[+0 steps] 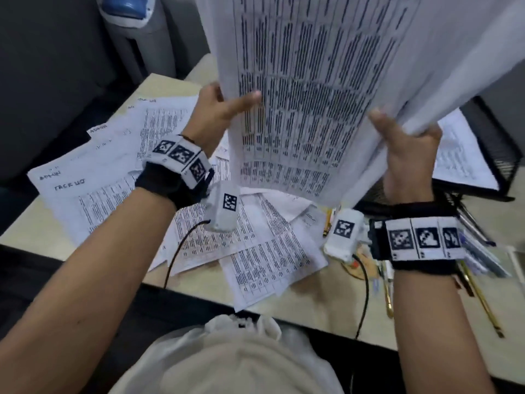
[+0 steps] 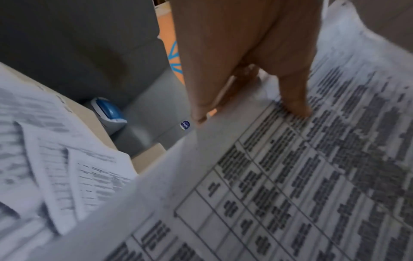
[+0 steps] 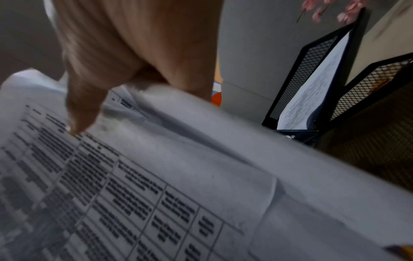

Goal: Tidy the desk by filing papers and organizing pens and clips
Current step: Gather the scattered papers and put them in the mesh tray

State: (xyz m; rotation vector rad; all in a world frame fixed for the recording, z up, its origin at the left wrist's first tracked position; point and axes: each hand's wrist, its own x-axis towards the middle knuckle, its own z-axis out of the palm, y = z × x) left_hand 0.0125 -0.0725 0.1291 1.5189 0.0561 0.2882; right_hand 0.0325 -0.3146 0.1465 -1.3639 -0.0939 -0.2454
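Paper is what both hands are clamped on: the left hand pinches one side edge of a white sheaf of printed table sheets, thumb on the printed face and fingers behind, while the right hand pinches the opposite edge the same way (its thumb shows pressing the print in the right wrist view). The sheaf hangs in the air above the beige worktop, well clear of it, standing roughly upright with its long axis running up and away from the person and its printed face turned toward them. Its right-hand sheets bow outward, so the stack looks loose. A good next move would be to tap the lower edge square on the worktop before turning the sheaf flat toward the black wire-mesh paper tray at the right, which already holds printed sheets. More loose printed pages lie scattered below, and pens lie near the right wrist.
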